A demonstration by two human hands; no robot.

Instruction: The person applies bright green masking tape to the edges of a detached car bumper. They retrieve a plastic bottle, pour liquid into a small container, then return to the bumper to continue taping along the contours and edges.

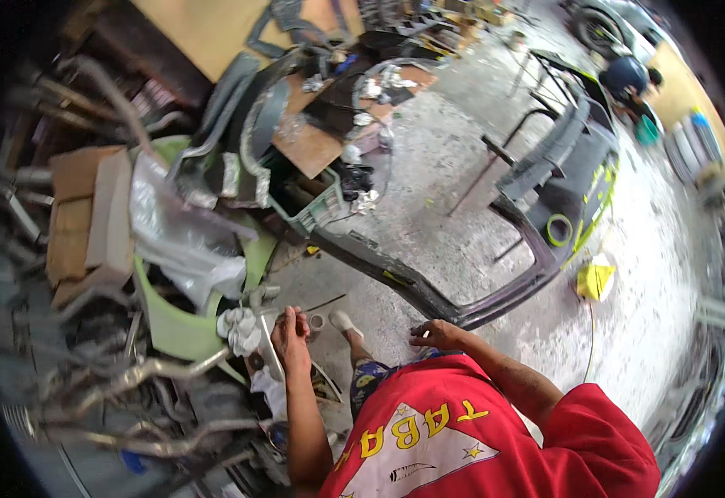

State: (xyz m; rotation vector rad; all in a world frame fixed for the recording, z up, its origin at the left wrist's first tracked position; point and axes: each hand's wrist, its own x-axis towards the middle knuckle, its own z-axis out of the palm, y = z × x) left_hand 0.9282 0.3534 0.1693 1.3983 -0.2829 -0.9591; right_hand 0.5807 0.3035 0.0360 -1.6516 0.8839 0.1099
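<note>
My left hand (293, 339) is raised over a pale tray of small items (270, 332), its fingers loosely bent and a little apart, with nothing visible in them. My right hand (440, 334) is in front of my waist, its fingers closed around a small dark thing (417, 331) too small to name. Just beyond the right hand lies the near corner of a large dark car bumper (495, 309). Its far part has yellow-green edges, and a roll of yellow-green tape (559, 230) rests on it.
To the left are a pale green car panel (176, 328), a cardboard box (88, 220), metal exhaust pipes (142, 378) and clear plastic sheeting (176, 224). A grey-green crate (323, 207) stands ahead. A yellow object (595, 282) with a cord lies right. A person (628, 83) crouches at far right.
</note>
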